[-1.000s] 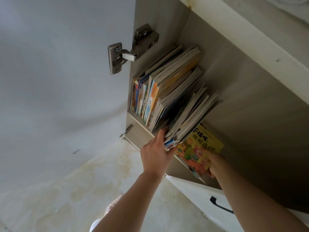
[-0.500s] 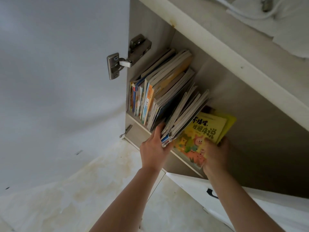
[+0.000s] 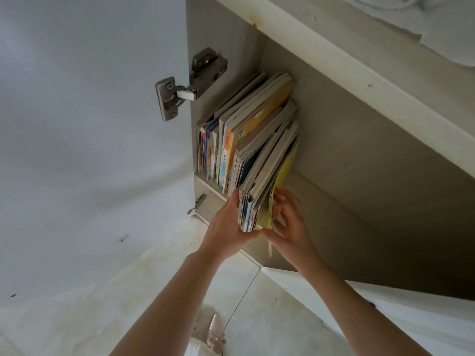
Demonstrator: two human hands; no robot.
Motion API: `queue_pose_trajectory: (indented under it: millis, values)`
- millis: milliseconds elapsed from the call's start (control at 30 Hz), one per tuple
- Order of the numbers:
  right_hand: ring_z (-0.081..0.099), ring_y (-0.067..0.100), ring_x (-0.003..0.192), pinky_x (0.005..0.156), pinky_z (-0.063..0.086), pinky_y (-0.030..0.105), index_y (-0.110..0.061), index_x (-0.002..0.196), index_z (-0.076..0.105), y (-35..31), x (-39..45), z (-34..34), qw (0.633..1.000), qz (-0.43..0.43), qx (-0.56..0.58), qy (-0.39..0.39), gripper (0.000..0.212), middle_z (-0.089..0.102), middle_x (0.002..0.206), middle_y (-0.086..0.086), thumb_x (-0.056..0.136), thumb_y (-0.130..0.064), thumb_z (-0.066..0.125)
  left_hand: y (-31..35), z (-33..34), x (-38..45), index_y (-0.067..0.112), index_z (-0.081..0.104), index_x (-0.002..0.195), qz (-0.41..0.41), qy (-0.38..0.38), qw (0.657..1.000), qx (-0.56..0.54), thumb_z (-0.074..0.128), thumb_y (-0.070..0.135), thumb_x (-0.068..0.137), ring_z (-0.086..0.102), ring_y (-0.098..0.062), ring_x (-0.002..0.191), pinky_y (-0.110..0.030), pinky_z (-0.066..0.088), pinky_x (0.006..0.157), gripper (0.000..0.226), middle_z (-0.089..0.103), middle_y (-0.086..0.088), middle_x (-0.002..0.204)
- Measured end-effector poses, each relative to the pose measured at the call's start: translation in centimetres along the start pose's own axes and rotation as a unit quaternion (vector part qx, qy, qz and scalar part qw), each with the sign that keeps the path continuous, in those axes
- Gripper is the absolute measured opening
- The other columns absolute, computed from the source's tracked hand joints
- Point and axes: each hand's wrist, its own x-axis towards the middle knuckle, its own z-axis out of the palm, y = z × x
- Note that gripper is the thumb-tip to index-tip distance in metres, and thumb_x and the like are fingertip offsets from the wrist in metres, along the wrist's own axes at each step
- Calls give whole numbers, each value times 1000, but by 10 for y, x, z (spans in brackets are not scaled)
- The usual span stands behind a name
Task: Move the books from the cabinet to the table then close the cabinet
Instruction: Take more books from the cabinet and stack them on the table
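Books (image 3: pixel 246 140) stand packed on the cabinet (image 3: pixel 359 140) shelf, spines out, pressed against the left wall, where the hinge (image 3: pixel 190 83) at ten o'clock holds the open door (image 3: pixel 90 124) wide. Left hand (image 3: pixel 228 227) braces the near side of the leaning bundle (image 3: pixel 267 176), fingers flat along it and thumb curled under the lower edge, gripping it. At the bundle's five o'clock, right hand (image 3: pixel 288 224) pinches the yellow book (image 3: pixel 282 173) against that bundle, apparently squaring the lot into one liftable stack. Shelf space to the right holds nothing I can make out. No book has left the cabinet yet, and the table's not in shot. A shoe (image 3: pixel 214 335) shows at six o'clock on the tiled floor (image 3: pixel 128 291).
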Motion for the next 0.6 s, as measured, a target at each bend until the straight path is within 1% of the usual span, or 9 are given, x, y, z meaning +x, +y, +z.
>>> queue_pose_trajectory:
  millis: [67,167,200,267,300,367,433,500,600]
  values:
    - [44,19,132,103,47,36,-25,109,58,-4,0,-2,1000,4,21,-21,47,34,143,0,70,-8,77,0,4,1,28,31,144,-8,-5,1000,-19,80,57,58,51,-15,126,-36,45,103,104,52,8,141]
    - [46,18,131,104,44,36,-51,101,61,-12,1,-3,996,38,74,-33,39,35,141,-4,69,-30,70,-2,15,3,31,22,147,-22,-20,998,-59,86,58,49,48,-13,130,-44,44,106,120,49,11,142]
    - [46,17,130,104,43,35,-54,97,62,-11,2,-4,995,48,79,-25,33,36,140,-6,71,-34,68,-1,18,2,32,18,148,-24,-32,997,-67,88,55,47,46,-13,132,-43,43,108,125,47,12,143]
    - [49,18,128,102,44,36,-47,96,64,-7,4,-6,990,69,125,-11,25,41,139,-3,74,-36,66,3,24,0,31,18,148,-20,-16,998,-56,88,49,51,47,-10,129,-36,42,107,121,47,12,143]
    - [52,21,126,100,46,37,-38,104,64,-2,5,-7,984,84,159,2,28,45,137,2,76,-32,68,5,26,-1,30,22,147,-17,14,999,-43,87,44,57,50,-9,124,-33,44,103,112,50,11,141]
    - [59,20,116,91,49,33,-20,108,59,0,13,-13,980,87,172,43,34,59,123,8,78,-9,70,8,32,-3,28,32,142,-17,95,995,-23,82,33,69,59,-9,110,-29,52,91,88,59,9,129]
    - [65,14,103,83,52,28,-17,103,54,-2,30,-24,982,85,145,79,43,62,112,7,77,15,66,10,37,1,30,41,133,-15,154,987,-35,78,29,74,63,-7,98,-24,56,81,70,65,11,116]
    - [65,15,96,77,57,28,-22,111,48,-7,54,-38,981,111,134,90,57,58,112,4,76,19,65,11,43,3,33,42,129,-11,184,981,-58,78,26,76,60,-1,94,-12,51,77,64,63,15,111]
    - [60,7,94,69,58,20,-23,136,33,-14,91,-56,983,149,93,53,78,52,112,-11,77,17,66,13,48,2,44,37,121,-23,194,977,-83,79,23,76,57,8,87,-9,49,77,65,60,17,107]
